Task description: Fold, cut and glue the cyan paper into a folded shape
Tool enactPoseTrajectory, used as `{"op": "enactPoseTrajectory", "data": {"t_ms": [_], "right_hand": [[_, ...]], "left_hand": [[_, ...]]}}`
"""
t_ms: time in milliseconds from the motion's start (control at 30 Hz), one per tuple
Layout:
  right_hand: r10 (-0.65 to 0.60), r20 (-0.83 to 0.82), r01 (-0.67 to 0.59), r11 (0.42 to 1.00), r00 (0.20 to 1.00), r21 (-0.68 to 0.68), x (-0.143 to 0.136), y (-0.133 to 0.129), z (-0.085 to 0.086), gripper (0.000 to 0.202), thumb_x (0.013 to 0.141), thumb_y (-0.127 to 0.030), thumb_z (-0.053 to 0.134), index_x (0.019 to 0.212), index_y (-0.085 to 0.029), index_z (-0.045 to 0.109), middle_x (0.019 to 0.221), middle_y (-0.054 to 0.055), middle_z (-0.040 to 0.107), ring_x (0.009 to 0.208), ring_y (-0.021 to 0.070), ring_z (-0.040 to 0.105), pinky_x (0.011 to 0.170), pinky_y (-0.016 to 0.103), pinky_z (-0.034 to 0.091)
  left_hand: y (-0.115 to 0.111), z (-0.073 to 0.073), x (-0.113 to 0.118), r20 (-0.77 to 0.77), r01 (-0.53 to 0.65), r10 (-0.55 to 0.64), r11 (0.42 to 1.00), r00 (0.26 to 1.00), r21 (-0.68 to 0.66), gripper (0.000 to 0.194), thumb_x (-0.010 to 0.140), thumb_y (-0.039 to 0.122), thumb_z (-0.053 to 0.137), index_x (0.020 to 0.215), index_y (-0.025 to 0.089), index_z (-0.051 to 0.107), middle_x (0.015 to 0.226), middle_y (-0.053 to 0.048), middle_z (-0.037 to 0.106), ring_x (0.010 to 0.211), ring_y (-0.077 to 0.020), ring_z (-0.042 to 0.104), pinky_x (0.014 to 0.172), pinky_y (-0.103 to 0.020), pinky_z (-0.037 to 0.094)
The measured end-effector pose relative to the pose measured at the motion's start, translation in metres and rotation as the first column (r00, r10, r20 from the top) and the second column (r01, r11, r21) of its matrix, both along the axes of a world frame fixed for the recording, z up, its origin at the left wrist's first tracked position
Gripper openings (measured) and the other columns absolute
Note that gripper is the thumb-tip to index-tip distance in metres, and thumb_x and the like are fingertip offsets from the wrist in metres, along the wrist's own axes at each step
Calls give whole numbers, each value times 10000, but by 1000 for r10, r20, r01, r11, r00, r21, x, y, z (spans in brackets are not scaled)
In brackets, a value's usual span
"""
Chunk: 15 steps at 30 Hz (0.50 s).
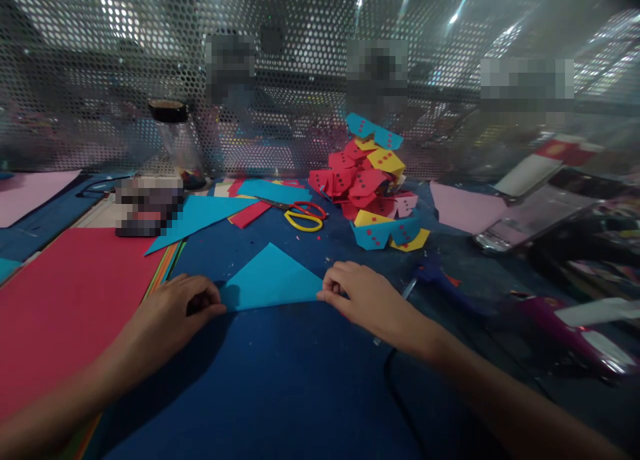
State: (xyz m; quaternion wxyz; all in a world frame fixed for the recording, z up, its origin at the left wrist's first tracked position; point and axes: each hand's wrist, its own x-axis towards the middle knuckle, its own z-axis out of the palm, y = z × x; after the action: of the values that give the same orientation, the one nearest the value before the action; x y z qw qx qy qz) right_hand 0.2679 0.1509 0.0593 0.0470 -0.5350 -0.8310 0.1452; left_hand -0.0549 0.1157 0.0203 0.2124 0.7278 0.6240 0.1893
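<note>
A blue paper triangle (273, 280) lies over the dark blue tabletop, its long edge toward me and its point facing away. My left hand (183, 307) pinches the left corner between thumb and fingers. At the opposite corner, my right hand (355, 293) grips the paper in the same way. Beyond the triangle rest scissors (305, 219) with one red and one yellow handle loop. Blue paper pieces (205, 213) and a red strip (251, 215) lie around them.
Folded red, yellow and blue paper shapes with dots (360, 180) are heaped at the back. Large red sheets (75, 293) are stacked at left, near a phone (150, 207) and a clear bottle (177, 140). On the right are a blue glue gun (450, 287), a purple tool (565, 330) and cords.
</note>
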Motion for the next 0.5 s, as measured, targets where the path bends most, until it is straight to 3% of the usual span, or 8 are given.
{"op": "enactPoseTrajectory", "data": {"t_ms": [500], "right_hand": [[-9, 31, 11, 998, 999, -67, 5, 2, 11, 243, 953, -342, 656, 751, -207, 639, 864, 15, 671, 831, 188, 615, 703, 305, 388]], "left_hand": [[2, 3, -4, 16, -17, 18, 998, 1000, -68, 289, 845, 524, 604, 817, 248, 689, 839, -37, 677, 749, -225, 619, 643, -321, 461]]}}
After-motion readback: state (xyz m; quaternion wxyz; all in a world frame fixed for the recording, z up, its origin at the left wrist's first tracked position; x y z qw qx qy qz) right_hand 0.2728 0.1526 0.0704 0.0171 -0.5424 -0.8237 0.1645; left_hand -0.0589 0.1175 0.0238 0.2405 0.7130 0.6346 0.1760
